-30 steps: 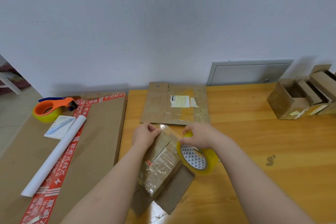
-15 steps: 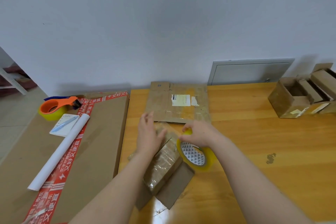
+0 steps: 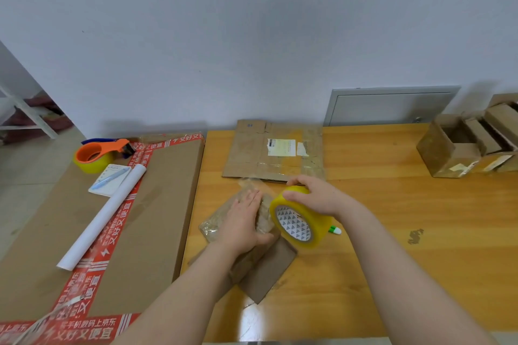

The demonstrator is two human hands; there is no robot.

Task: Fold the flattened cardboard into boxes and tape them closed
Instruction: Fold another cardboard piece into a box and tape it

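A: From the head view, where is the box lying?
B: The box point(image 3: 213, 228) is lying on the table point(image 3: 392, 218). It is wrapped in shiny clear tape, and a brown flap point(image 3: 266, 272) is sticking out at its near end.
A: What is the left hand doing?
B: The left hand point(image 3: 244, 221) is pressing flat on top of the box. Its fingers point(image 3: 251, 197) are lying straight and close together, clamping nothing.
A: And the right hand?
B: The right hand point(image 3: 316, 199) is holding the yellow tape roll point(image 3: 297, 223) just right of the box, with its fingers point(image 3: 301, 180) curling over the rim and clamping it. The roll is standing on edge. I cannot tell whether it is touching the box.
A: What else is lying around the box?
B: Flat cardboard point(image 3: 269, 154) is lying just behind the box. A green-and-white tip point(image 3: 335, 230) is peeking out to the right of the box, past the roll. Well to the right of the box, open boxes point(image 3: 462, 145) are standing together. To the left of the box, a big carton point(image 3: 157, 204) is carrying a white tube point(image 3: 103, 216), a notepad point(image 3: 110, 178) and an orange dispenser point(image 3: 101, 152).
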